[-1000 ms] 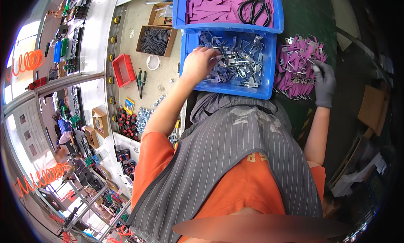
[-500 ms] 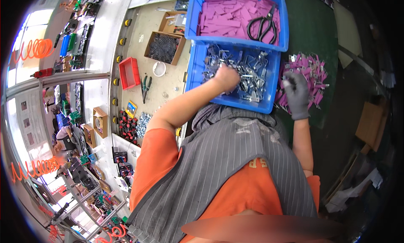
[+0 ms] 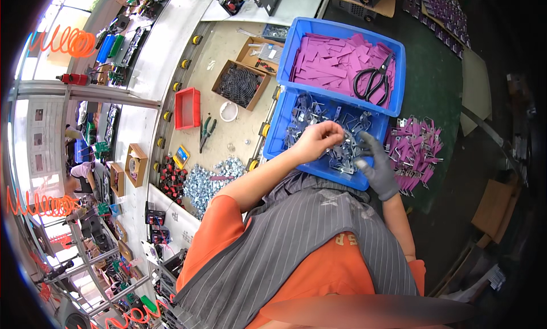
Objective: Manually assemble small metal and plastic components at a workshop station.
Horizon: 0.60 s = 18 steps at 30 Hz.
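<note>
My bare left hand is over the near blue bin, thumb and fingers pinched together. What it holds, if anything, is too small to make out. Facing it at the bin's right side is my right hand in a grey glove, thumb and fingers curved and apart, with nothing visible between them. Loose bent metal clips fill the bin below both hands. Behind it, a second blue bin contains flat purple strips and black-handled scissors.
Right of the bins lies a heap of purple strips with metal clips. On the bench to the left are a red tray, pliers, a cardboard box of dark coils, a white cup and small metal parts.
My left hand has lifted out of the clips and shifted right. My right hand has left the purple heap and come over the bin's right side. The view has shifted too.
</note>
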Tool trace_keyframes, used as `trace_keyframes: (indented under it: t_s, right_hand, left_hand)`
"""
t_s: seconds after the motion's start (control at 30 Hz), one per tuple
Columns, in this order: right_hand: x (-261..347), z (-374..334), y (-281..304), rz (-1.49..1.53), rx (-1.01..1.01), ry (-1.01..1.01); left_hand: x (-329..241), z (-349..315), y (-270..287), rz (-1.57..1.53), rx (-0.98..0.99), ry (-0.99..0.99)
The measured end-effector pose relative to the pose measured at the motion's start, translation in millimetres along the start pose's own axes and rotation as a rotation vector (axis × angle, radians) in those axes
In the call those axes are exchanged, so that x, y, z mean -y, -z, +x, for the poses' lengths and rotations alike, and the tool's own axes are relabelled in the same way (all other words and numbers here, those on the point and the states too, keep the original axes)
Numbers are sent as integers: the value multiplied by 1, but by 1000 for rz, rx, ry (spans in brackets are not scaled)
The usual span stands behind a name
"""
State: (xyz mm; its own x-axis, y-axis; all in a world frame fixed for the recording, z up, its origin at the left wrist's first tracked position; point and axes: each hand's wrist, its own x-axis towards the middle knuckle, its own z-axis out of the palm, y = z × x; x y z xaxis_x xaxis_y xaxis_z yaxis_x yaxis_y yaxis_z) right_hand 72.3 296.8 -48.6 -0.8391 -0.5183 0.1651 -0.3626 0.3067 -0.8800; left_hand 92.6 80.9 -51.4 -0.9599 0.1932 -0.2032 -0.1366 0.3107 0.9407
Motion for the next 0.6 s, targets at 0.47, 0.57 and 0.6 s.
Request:
trace_keyframes:
  t_s: [0.47, 0.57, 0.6]
  right_hand:
    - [-10, -12, -6, 12, 186, -139]
    - [-8, -15, -6, -44, 194, -116]
    - [-5, -16, -6, -46, 178, -103]
  left_hand:
    - [-17, 118, 117, 872, -577, -103]
    - [-31, 143, 120, 1093, -388, 98]
    - [-35, 147, 118, 1201, -276, 186]
